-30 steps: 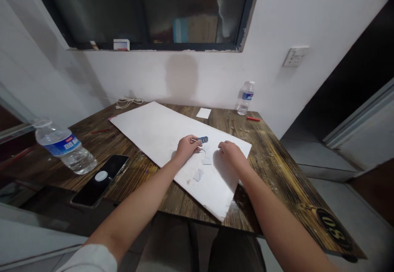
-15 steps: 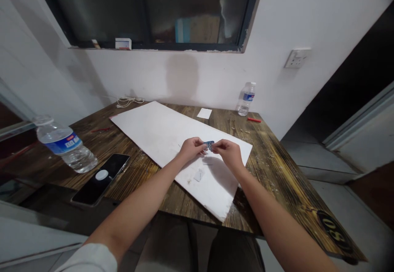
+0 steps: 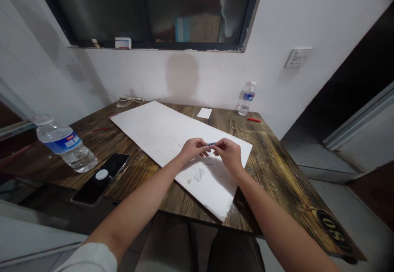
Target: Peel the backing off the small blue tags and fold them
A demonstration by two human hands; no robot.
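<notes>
Between my two hands is a small, flat blue piece (image 3: 211,144), seen nearly edge-on; its exact kind is too small to make out. My left hand (image 3: 194,148) pinches its left end, and my right hand (image 3: 228,152) pinches its right end. Both are held above a white board (image 3: 160,128) that lies at an angle across the table. On the board, just below the hands, lies a small grey-white square (image 3: 199,175). A thin dark sliver (image 3: 208,164) is near it, and another thin dark piece (image 3: 180,145) lies left of my left hand.
A water bottle (image 3: 66,144) and a phone (image 3: 100,179) with a white round item on it are at left. At the back stand a second bottle (image 3: 247,98), a red stick (image 3: 254,120), a white paper (image 3: 204,113) and a cable (image 3: 129,101) on the wooden table (image 3: 277,181).
The blue piece has been tilted from showing its face to nearly edge-on. Both hands have turned slightly with it and stay in almost the same place.
</notes>
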